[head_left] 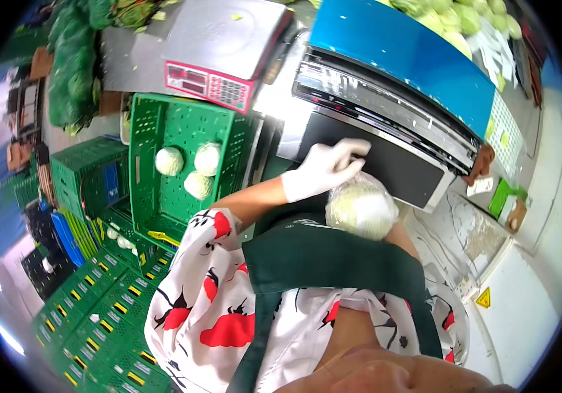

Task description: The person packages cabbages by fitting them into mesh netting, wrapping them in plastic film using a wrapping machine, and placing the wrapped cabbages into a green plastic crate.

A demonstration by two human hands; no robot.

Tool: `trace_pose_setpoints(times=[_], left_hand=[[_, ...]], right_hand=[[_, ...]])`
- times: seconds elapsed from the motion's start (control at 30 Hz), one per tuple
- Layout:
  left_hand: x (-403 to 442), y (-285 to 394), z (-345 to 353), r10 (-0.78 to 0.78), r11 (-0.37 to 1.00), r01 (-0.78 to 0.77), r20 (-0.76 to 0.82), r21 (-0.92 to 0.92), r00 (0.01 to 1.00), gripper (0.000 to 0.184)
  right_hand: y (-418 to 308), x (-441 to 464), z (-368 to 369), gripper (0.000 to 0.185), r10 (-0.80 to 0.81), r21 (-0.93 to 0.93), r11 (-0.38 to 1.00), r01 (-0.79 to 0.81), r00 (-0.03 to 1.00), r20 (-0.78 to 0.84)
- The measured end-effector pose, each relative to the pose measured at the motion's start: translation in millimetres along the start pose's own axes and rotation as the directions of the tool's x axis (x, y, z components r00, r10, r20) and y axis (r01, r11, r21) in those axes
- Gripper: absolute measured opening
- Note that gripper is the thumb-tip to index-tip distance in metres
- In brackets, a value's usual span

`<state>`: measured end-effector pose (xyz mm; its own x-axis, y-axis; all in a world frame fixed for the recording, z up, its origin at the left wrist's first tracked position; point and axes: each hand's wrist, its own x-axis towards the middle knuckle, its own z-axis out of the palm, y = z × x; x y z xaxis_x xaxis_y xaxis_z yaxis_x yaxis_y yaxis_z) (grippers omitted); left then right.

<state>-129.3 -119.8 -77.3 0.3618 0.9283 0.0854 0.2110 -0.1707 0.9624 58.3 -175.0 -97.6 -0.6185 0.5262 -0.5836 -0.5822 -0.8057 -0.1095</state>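
Observation:
A round pale-green cabbage (358,213) covered in shiny clear film is held in front of my apron. My left hand (327,171), in a white glove, is at the cabbage's upper left with its fingers bent. Its lower fingertips meet the plastic film (361,178) bunched on top. My right hand (378,208) is at the right side of the cabbage, supporting it; most of its fingers are hidden. Just beyond both hands lies the dark flat plate (376,157) of a wrapping machine with a blue cover (399,42).
Left of the machine stands a green crate (183,124) with several cabbages inside. A scale (222,39) with a red-edged panel is behind it. Net sacks (71,72) of cabbages are at far left, stacked green crates (104,308) at lower left. More cabbages (451,19) lie behind the machine.

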Motion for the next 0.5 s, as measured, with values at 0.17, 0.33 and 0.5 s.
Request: trace_pose_setpoints(times=[0.17,0.33,0.5], left_hand=[[21,6,13,-0.115,0.902,0.141,0.087,-0.407,0.989,0.058],[-27,3,-25,0.113,-0.410,0.620,0.638,-0.668,0.762,0.074],[-79,-86,-114,-0.639,0.239,0.075,-0.099,-0.968,0.763,0.060]], right_hand=[[-24,-8,52,0.024,-0.511,-0.915,-0.179,0.362,0.760,0.401],[-34,-6,26,0.028,-0.928,-0.935,0.063,0.348,0.364,0.073],[-142,-49,21,0.020,-0.977,-0.936,-0.093,0.339,0.150,0.152]])
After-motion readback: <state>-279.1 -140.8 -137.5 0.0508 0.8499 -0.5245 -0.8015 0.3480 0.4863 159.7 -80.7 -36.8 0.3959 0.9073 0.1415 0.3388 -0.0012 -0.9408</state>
